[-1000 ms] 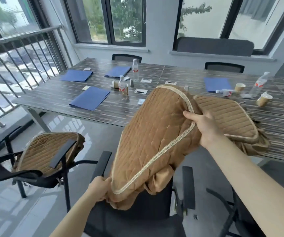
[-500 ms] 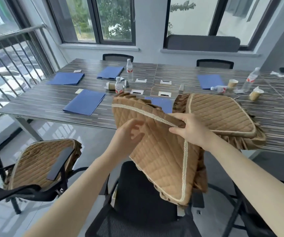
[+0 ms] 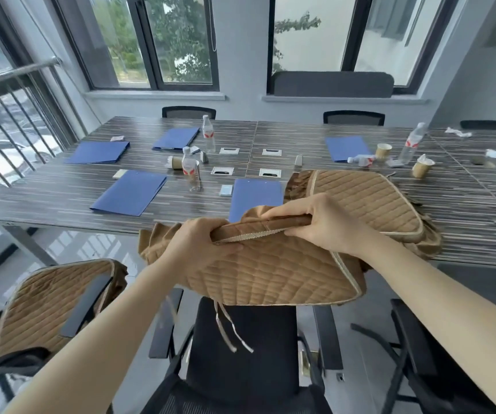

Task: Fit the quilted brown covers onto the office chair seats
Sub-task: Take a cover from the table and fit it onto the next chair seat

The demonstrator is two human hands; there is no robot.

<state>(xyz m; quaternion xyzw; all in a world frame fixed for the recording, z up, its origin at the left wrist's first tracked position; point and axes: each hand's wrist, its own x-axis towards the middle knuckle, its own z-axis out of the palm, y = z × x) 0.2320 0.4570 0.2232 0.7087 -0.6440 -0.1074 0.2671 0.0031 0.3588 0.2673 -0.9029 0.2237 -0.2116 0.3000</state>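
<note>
I hold a quilted brown cover (image 3: 273, 270) in the air over a black office chair's bare seat (image 3: 240, 348). My left hand (image 3: 199, 246) grips its trimmed top edge on the left; my right hand (image 3: 321, 225) grips the same edge on the right. Two tie strings (image 3: 229, 333) dangle from the cover above the seat. Another brown cover (image 3: 363, 198) lies on the table just behind my right hand. A chair at the left (image 3: 46, 303) wears a fitted brown cover.
The long striped table (image 3: 61, 198) carries blue folders (image 3: 130, 192), water bottles (image 3: 191, 171), paper cups (image 3: 420, 168) and crumpled tissues. A black chair (image 3: 420, 363) stands at the right, more chairs behind the table. A metal railing (image 3: 7, 115) runs along the left.
The cover went from hanging upright in front of me to lying nearly flat over the seat. My left hand rose from its bottom corner to the top edge, near my right hand.
</note>
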